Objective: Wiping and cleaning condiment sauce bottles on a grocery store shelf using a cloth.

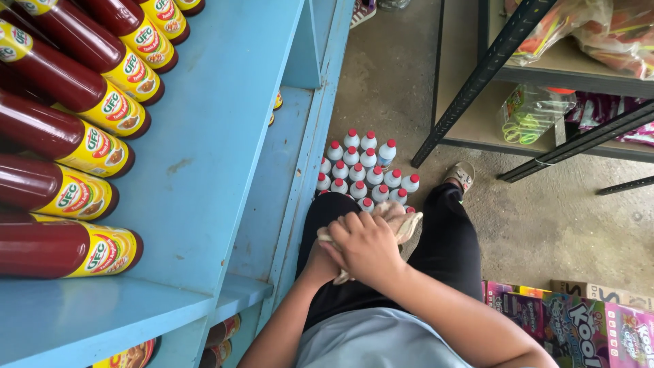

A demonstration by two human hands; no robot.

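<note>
Head view: the right hand (368, 247) is lying over the left hand (325, 262), both hands clenching a pale cloth (402, 223) just right of the blue shelf (225, 170). Dark sauce bottles (61, 136) are lying on that shelf (yellow labels outward). Small white red-capped bottles (364, 170) are standing on the floor beside its foot, just beyond the cloth.

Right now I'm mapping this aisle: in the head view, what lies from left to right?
Red sauce bottles → blue shelf → white red-capped bottles → black metal rack → bagged goods.
</note>
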